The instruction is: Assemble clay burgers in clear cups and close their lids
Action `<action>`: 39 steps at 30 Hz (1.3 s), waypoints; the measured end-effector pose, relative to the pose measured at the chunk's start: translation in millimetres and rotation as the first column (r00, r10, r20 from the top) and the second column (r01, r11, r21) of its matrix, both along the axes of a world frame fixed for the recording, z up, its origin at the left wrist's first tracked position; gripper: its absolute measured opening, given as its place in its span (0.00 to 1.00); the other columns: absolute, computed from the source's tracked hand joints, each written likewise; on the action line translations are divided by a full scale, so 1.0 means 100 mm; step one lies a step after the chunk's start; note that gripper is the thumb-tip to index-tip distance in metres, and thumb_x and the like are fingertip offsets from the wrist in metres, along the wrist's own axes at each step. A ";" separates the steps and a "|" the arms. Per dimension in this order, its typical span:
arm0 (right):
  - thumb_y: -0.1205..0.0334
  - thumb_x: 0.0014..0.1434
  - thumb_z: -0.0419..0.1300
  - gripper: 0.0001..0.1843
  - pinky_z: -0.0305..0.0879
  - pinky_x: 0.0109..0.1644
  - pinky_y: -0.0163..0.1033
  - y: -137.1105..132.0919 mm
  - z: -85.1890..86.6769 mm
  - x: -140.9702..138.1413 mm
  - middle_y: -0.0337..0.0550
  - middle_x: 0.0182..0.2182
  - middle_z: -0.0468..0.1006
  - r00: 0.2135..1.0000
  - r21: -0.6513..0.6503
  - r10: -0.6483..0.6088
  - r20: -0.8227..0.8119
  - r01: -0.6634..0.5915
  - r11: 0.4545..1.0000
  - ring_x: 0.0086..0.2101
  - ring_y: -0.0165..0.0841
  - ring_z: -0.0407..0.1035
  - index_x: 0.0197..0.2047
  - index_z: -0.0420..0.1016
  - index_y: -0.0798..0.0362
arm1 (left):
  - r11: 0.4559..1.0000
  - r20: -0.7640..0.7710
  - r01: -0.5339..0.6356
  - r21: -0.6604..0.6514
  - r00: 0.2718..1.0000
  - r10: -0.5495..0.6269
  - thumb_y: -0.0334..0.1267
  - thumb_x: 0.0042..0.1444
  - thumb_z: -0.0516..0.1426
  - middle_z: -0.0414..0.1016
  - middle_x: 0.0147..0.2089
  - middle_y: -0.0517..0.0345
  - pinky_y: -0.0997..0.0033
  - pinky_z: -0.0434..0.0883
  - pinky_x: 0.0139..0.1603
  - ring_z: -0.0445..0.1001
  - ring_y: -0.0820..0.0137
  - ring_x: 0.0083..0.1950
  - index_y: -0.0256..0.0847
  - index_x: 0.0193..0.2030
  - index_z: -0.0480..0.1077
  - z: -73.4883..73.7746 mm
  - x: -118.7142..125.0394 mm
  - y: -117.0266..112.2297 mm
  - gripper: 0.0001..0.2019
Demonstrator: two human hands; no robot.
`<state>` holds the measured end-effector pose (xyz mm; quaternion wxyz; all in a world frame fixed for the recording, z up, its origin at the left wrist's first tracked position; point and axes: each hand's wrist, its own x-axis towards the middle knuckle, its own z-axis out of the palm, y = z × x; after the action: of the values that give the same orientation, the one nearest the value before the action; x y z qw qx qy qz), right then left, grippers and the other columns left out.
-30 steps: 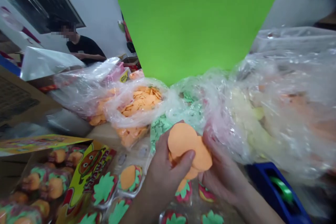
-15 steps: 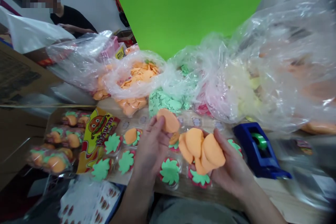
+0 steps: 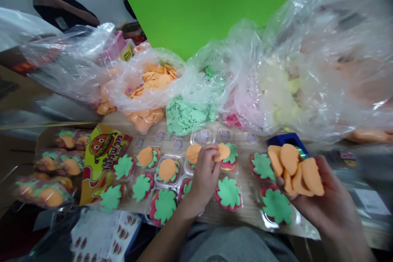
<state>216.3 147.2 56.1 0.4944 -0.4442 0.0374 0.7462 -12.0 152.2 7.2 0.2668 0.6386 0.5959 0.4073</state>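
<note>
My left hand (image 3: pixel 204 176) pinches one orange foam disc (image 3: pixel 222 152) and sets it on a red and green burger stack (image 3: pixel 227 159) in a clear plastic tray (image 3: pixel 270 223). My right hand (image 3: pixel 319 196) holds a fan of several orange foam discs (image 3: pixel 294 168) above the tray's right end. The tray's cups hold red layers topped with green leaf shapes (image 3: pixel 229 191); three cups also carry orange tops (image 3: pixel 167 168).
Clear bags of orange discs (image 3: pixel 153 82), green leaf shapes (image 3: pixel 184 116), and yellow and pink pieces (image 3: pixel 276 94) crowd the table's far side. A blue tape dispenser (image 3: pixel 285 139) stands behind my right hand. A yellow burger box (image 3: pixel 102 159) with wrapped sets lies left. Another person sits far left.
My left hand moved forward and down with one orange disc to a tray cup. My right hand carried the disc stack to the right. The view tilted down.
</note>
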 end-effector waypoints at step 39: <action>0.39 0.51 0.52 0.23 0.72 0.25 0.37 -0.04 -0.01 0.13 0.43 0.32 0.82 0.995 -0.044 -0.082 -0.050 0.079 0.996 0.29 0.38 0.74 0.32 0.79 0.47 | 0.841 -0.803 0.540 -0.025 0.490 -0.338 0.41 0.57 0.54 0.71 0.46 0.45 0.62 0.68 0.46 0.69 0.62 0.45 0.32 0.49 0.63 -0.07 0.04 0.32 0.17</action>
<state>229.4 143.0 54.7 0.5135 -0.4333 0.0836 0.7359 -7.7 183.9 0.5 -0.0002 0.9072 0.4147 0.0712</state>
